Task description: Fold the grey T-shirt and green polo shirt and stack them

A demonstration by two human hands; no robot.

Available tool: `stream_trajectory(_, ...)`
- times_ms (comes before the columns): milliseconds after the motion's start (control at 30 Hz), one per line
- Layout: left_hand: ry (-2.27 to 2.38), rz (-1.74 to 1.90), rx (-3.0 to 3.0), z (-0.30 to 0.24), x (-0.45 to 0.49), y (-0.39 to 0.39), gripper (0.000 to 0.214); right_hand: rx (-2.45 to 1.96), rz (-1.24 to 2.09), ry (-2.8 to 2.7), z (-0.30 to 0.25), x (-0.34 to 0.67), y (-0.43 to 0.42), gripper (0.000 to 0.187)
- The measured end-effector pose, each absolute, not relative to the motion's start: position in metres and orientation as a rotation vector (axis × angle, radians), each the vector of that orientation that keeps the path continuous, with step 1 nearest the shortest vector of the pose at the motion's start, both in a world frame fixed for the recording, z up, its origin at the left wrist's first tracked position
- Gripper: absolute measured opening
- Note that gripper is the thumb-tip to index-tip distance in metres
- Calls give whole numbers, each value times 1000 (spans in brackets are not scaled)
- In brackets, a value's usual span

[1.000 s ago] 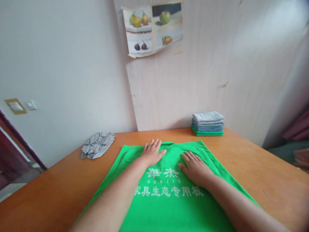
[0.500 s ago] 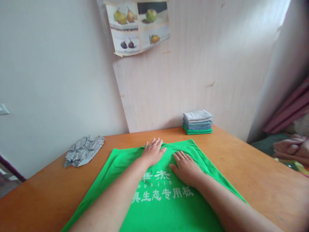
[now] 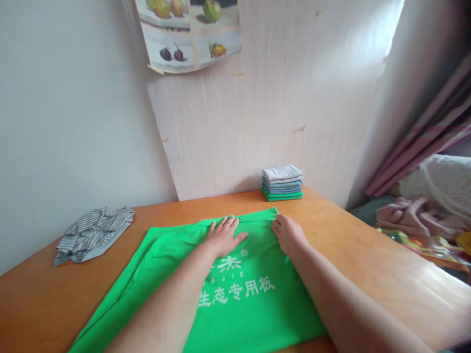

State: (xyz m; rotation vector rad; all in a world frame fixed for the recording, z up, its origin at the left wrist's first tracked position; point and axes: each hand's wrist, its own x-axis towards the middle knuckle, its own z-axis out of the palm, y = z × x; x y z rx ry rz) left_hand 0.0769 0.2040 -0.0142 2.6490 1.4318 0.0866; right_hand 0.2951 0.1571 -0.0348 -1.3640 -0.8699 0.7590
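A green T-shirt point(image 3: 253, 314) with white printed lettering lies spread on the wooden table, its collar end away from me. My left hand point(image 3: 223, 238) rests flat on its upper part, fingers stretched out and the thumb apart. At the shirt's right edge, near the far corner, my right hand point(image 3: 290, 235) is closed with its fingers bent together around the cloth edge. The fingertips are partly hidden. Some wrinkles run along the shirt's left side, and my left forearm covers part of the lettering.
A stack of folded clothes point(image 3: 282, 182) stands at the table's back edge. To the left lies a crumpled striped garment point(image 3: 93, 233). A fruit picture sheet point(image 3: 191, 37) hangs on the wall panel. Beyond the table point(image 3: 371, 264) on the right are a pink curtain point(image 3: 415, 137) and bedding.
My right hand has moved from lying flat on the shirt to its right edge and closed there. That edge now lies closer to the lettering. The view has turned slightly right.
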Motion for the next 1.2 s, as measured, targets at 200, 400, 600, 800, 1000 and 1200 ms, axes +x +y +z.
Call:
stream_trajectory(200, 1437, 74, 2655, -14, 78, 203, 87, -1249, 812, -655, -29, 299, 159, 45)
stream_trajectory(400, 1443, 93, 2666, -15, 78, 203, 87, -1207, 1002, -544, -29, 281, 155, 48)
stream_trajectory(600, 1432, 123, 2669, -19, 76, 205, 89, -1253, 945, -579, -32, 289, 159, 53)
stream_trajectory(800, 1425, 231, 2661, -21, 75, 208, 86, -1334, 949, -685, -38, 285, 160, 53)
stream_trajectory(1000, 1488, 387, 2671, -17, 64, 212, 80, -1354, 955, -784, -46, 288, 161, 58)
stream_trajectory(1200, 1782, 337, 2531, -12, 7, 208, 80, -1330, 971, -731, -49, 289, 162, 59)
